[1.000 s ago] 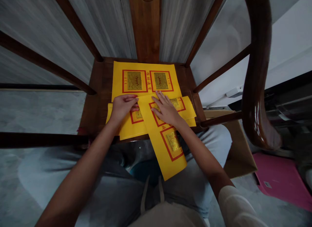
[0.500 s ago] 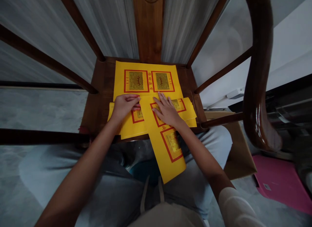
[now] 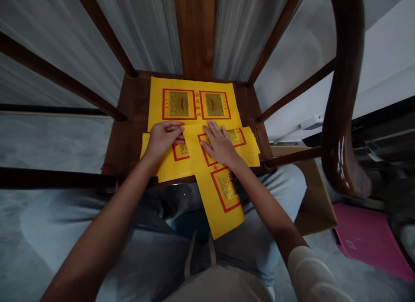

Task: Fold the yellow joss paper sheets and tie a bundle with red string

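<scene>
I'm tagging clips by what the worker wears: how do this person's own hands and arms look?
The left hand and right hand wear no gloves, and no ring, watch or bracelet shows. The left forearm and right forearm are uncovered. A creased off-white fabric sleeve ends around the right elbow; no sleeve shows on the left.

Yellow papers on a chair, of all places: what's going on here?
A person has both bare hands at a long yellow paper strip with red-framed gold squares, lying slantwise over other yellow printed sheets on a dark brown wooden chair. The right hand is spread flat on the strip; the left hand's fingertips are at its upper left corner, their grip unclear. The strip's lower end extends past the seat's front edge.
</scene>
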Motion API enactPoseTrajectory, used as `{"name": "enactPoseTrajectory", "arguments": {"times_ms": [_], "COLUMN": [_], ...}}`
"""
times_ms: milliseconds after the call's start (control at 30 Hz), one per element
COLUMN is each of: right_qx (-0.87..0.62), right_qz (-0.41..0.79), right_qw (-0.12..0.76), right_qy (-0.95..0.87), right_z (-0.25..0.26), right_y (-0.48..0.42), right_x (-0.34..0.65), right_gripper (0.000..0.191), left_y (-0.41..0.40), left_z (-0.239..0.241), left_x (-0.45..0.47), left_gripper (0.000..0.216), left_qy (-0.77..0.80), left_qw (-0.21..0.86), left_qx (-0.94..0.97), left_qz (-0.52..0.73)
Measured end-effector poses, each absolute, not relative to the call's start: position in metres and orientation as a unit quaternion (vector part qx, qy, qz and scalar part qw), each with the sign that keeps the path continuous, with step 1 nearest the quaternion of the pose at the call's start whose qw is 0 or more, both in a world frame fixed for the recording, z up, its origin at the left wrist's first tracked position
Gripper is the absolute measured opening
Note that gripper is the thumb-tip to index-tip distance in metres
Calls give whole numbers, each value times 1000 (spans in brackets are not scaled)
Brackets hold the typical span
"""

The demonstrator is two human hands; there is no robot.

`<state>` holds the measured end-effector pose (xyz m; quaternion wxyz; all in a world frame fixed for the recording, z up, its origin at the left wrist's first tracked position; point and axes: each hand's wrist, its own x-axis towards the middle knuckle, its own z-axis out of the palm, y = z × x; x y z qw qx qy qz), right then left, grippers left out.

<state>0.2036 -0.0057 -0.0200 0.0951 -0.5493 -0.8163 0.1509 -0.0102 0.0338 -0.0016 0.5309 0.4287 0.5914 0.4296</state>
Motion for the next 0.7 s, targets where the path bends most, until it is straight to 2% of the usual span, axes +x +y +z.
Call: {"name": "enactPoseTrajectory", "arguments": {"times_ms": [100,233,500,700], "right_qx": [-551,-554,-565,-578], "right_qz": [126,105,105,111], "right_qw": [92,99,104,116], "right_qy": [-820,-820,-812,-800], "right_z": [-24,-29,-32,-31], "right_y": [-7,-7,-7,-7], "right_x": [201,200,199,199], "right_gripper": [70,68,70,72], "left_y": [34,36,32,32], "left_z": [-2,-3,-4,-6], "left_x": [-10,-9,-8,-7], "left_gripper": [21,14,24,22], "left_qy": [588,594,585,587], "left_qw": [526,524,514,514], "left_qx": [433,427,441,441], "left_qz": [436,435,447,443]}}
